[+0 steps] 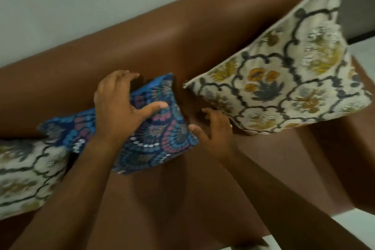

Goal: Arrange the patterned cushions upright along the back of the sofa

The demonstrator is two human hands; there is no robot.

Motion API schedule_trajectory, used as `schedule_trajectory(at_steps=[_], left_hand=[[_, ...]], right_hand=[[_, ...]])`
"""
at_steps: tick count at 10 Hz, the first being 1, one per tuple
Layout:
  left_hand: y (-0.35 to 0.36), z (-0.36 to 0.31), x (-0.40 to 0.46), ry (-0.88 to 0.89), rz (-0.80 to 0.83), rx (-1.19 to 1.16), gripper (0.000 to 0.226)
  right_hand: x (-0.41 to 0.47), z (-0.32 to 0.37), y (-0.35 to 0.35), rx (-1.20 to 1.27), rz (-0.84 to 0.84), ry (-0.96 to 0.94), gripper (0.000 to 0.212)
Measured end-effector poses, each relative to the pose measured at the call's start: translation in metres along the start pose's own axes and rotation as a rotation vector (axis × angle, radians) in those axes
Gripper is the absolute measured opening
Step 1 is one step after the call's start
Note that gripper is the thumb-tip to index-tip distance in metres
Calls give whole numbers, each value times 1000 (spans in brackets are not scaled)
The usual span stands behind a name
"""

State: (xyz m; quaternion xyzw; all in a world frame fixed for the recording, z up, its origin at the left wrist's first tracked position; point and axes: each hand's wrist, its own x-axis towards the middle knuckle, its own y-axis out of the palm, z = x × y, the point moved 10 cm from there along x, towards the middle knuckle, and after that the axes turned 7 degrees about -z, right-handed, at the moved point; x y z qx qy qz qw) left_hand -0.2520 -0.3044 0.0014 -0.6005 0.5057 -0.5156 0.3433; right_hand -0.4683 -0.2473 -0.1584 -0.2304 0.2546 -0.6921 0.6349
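Blue patterned cushion (146,130) is sitting on the brown sofa (182,50) seat, leaning against the backrest, tilted, not yet square upright. Left hand (121,107) is lying over its upper corner, fingers (119,77) spread and curling over the top edge, thumb pressing flat on the front face. Right hand (215,130) is hovering at the cushion's right corner, fingers spread, thumb just touching the edge, holding nothing.

Cream floral cushion (284,79) is standing to the right against the backrest, close beside the blue one but apart. A second cream cushion (26,170) is lying at the left, overlapped by the blue one.

Judgement: the cushion looks light and soft, and the fabric is denting under the thumb, so it will sag if pinched by one corner. Best hold looks like both top corners or both side edges. The leather looks slick, so the base may slide forward.
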Motion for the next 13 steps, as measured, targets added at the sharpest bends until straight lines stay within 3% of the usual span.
schedule_trajectory(at_steps=[1, 2, 3, 4, 5, 6, 7, 8, 10, 13], left_hand=[[2, 84, -17, -17, 202, 215, 120], [29, 157, -51, -43, 416, 348, 135], [42, 200, -70, -111, 448, 346, 120], [33, 228, -73, -212, 353, 207, 104], [12, 267, -86, -340, 199, 8, 113], [2, 289, -100, -457, 70, -211, 126], [15, 292, -105, -510, 48, -282, 129], [37, 291, -108, -502, 88, -257, 131], [57, 290, -125, -552, 115, -285, 135], [32, 273, -129, -455, 144, -179, 142]], right_hand=[[8, 11, 65, 96, 225, 20, 95], [6, 32, 116, 334, 417, 16, 80], [-2, 41, 156, 434, 402, 165, 38], [-2, 52, 160, 321, 238, 198, 64], [8, 99, 135, 165, 92, 66, 92], [27, 159, 95, -35, -45, -119, 99], [47, 185, 83, -231, -77, -249, 106], [53, 176, 92, -272, -24, -280, 107], [52, 168, 94, -290, -20, -323, 103], [39, 147, 75, -301, -57, -284, 107]])
